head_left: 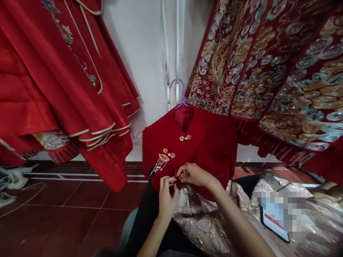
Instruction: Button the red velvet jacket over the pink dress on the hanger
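A red jacket (pixel 209 142) with a stand collar hangs in front of me on a purple hanger (pixel 182 93). At its neck sits a gold flower-shaped button fastening (pixel 185 137), and a fan-shaped beaded brooch (pixel 164 157) with tassels is on the chest. Near the jacket's lower front, my right hand (pixel 193 174) is closed, pinching a beaded flower-shaped button (pixel 182 175). Right beside it, my left hand (pixel 168 189) has thumb and fingers closed at the jacket's edge. What its fingertips hold is too small to make out.
Red garments with pale piping (pixel 88 89) hang at left. A heavily embroidered garment (pixel 257 71) hangs at right. Shiny beige fabric (pixel 203 217) covers my lap, with a phone (pixel 274 221) lying on it. White shoes (pixel 17 178) stand on the tiled floor (pixel 66 214).
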